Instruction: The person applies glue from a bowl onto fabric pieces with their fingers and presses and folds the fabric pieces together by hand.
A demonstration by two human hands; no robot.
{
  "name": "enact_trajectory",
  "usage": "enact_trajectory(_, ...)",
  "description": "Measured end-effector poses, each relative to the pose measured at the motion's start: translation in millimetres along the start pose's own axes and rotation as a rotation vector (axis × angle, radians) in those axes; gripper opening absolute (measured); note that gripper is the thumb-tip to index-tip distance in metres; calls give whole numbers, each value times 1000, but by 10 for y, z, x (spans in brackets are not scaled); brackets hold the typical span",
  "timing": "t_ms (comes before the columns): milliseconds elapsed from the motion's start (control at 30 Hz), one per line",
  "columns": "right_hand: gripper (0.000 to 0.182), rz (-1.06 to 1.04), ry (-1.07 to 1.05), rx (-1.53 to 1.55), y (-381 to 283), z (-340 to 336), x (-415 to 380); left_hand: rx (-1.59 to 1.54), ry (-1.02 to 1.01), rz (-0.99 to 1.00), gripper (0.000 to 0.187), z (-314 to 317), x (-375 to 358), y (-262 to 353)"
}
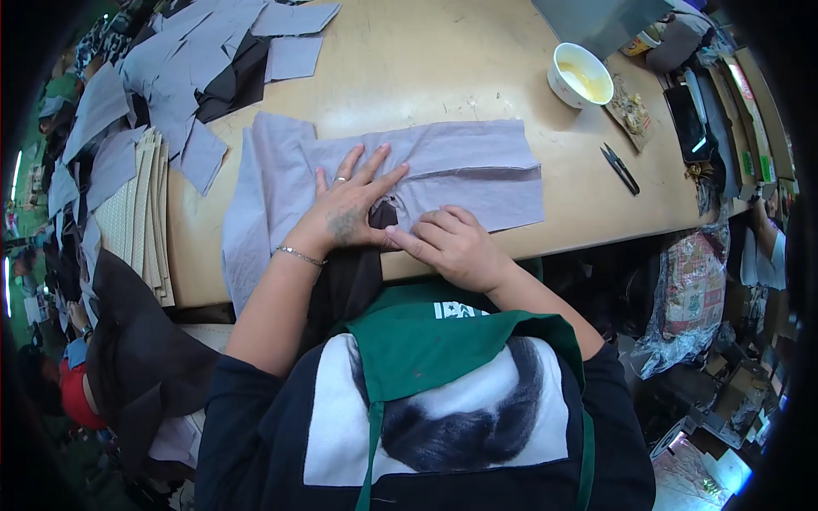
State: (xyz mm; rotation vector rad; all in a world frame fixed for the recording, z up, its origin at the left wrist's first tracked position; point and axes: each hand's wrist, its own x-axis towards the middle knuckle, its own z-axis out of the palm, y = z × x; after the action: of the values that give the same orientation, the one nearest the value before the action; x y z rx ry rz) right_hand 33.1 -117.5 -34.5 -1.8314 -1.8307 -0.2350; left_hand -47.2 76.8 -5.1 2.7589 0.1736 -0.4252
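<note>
My left hand (pixel 351 204) lies flat with spread fingers on a light grey-lilac fabric piece (pixel 477 145). A ring is on one finger and a bracelet circles the wrist. My right hand (pixel 460 249) rests at the fabric's near edge, fingers curled and one digit stretched to the left thumb. Between the hands, a dark fabric piece (pixel 354 277) shows at its folded upper end and hangs over the table edge. The right fingertips meet this dark cloth; its underside grip is partly hidden. A seam or fold runs rightward across the light fabric.
Light and dark cut pieces (pixel 183 64) pile up at the back left, beside stacked patterned strips (pixel 145 213). At right are a white bowl (pixel 569 92) with yellowish contents, thread snips (pixel 620 169) and a phone (pixel 687 123). A plastic-wrapped bundle (pixel 688 285) stands below the table's right edge.
</note>
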Motion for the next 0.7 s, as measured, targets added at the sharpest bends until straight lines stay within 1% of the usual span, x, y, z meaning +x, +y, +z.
enact_trajectory(100,42,-45,-29,-26,-20,-97,4,-46,-68,18,95,-62,-8,-41)
enact_trajectory(200,38,-39,-112,72,-83,-313,-51,-31,-160,31,85,-95,-15,-7)
enact_trajectory(300,36,8,-168,74,-53,-354,-241,-45,-166,57,93,-30,-26,118)
enact_trajectory(400,37,55,-221,136,-74,-363,-375,-69,-76,90,89,31,-40,222)
enact_trajectory(500,42,104,-192,129,-89,-375,-411,-51,233,118,68,70,-173,367)
enact_trajectory(600,44,296,-204,330,-120,-439,-313,257,569,271,40,327,-299,308)
enact_trajectory(633,46,307,-107,368,-107,-455,-253,266,642,282,27,384,-306,313)
enact_trajectory(700,50,324,89,441,-11,-470,-70,330,697,307,19,408,-298,294)
